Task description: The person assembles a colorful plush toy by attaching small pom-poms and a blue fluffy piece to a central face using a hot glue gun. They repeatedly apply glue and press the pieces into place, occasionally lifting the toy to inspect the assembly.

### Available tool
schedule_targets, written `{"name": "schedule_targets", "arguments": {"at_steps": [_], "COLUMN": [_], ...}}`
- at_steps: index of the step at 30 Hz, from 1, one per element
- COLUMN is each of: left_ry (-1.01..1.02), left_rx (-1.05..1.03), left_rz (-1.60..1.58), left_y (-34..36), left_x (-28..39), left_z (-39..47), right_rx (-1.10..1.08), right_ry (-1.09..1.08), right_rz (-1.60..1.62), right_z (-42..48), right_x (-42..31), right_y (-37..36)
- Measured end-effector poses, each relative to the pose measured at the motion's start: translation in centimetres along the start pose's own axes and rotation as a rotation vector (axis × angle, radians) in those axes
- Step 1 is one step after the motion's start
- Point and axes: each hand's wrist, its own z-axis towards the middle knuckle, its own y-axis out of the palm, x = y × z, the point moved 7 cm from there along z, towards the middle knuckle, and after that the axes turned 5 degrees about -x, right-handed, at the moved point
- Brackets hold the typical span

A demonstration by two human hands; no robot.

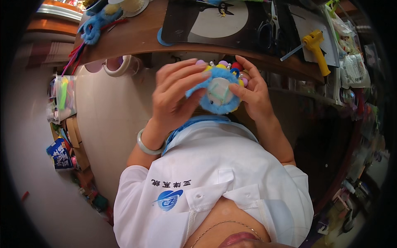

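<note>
A round craft piece of blue fuzzy chenille stem [217, 108] is held up in front of my waist. Its middle is a white disc [220, 88] with translucent, glue-like lines on it. Beads and pompoms in purple, yellow and red [237, 66] line its far edge. My right hand [257, 93] grips the right side, thumb on the disc, fingers behind. On the left, my left hand [176, 90] holds a blue fuzzy strand [194, 89] at the rim between thumb and fingers. Those fingers hide part of the strand and are slightly blurred.
Beyond my hands runs a wooden table edge [124, 46]. A black cat-print mat [183, 34], scissors [274, 21] and a yellow glue gun [319, 51] lie on it. Blue chenille pieces [91, 31] sit at its left. A clear bin [66, 96] stands below left.
</note>
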Motion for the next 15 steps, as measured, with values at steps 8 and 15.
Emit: {"name": "schedule_targets", "arguments": {"at_steps": [8, 15], "left_ry": [-0.723, -0.928], "left_rx": [-0.133, -0.113], "left_rz": [-0.912, -1.479], "left_y": [4.9, 6.9], "left_x": [-4.4, -3.9], "left_z": [-3.4, -4.4], "right_rx": [-0.109, -0.123], "right_ry": [0.031, 0.026], "right_rz": [-0.021, 0.002], "right_z": [-0.1, 0.1], "right_x": [-0.5, -0.4], "right_y": [1.2, 0.9]}}
